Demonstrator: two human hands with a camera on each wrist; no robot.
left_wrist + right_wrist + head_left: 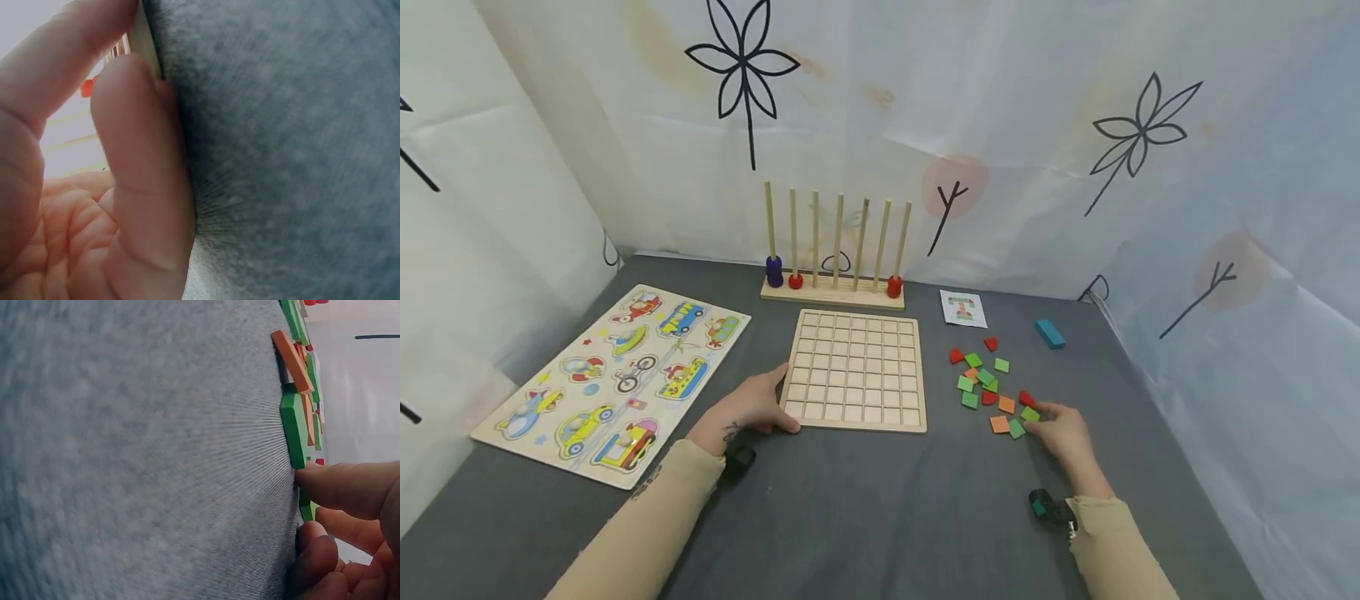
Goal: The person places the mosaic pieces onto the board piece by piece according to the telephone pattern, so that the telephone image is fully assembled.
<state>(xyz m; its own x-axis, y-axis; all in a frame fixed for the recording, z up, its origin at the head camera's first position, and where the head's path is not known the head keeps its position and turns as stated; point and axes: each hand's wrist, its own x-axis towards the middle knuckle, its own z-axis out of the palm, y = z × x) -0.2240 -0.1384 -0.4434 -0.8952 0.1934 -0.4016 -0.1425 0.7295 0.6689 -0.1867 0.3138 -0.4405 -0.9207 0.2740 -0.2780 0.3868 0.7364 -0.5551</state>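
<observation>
At the left edge and near-left corner of a square wooden grid board (855, 373), my left hand (748, 410) grips the frame. The left wrist view shows a thin strip of the board's edge (145, 47) at the fingertips. On the right, my right hand (1063, 437) pinches a light green square tile (1030, 413) at the near side of a loose group of tiles. Thumb and fingers partly cover that green tile (306, 506) in the right wrist view. Beside it lie another green tile (1017, 429), an orange tile (999, 424) and a red tile (1027, 399).
Behind the board stands a wooden peg rack (835, 293) with purple and red beads. A vehicle picture puzzle (651, 371) lies on the left. A pattern card (964, 309) and a blue block (1050, 334) lie at the back right. White curtains (1030, 233) enclose the grey table.
</observation>
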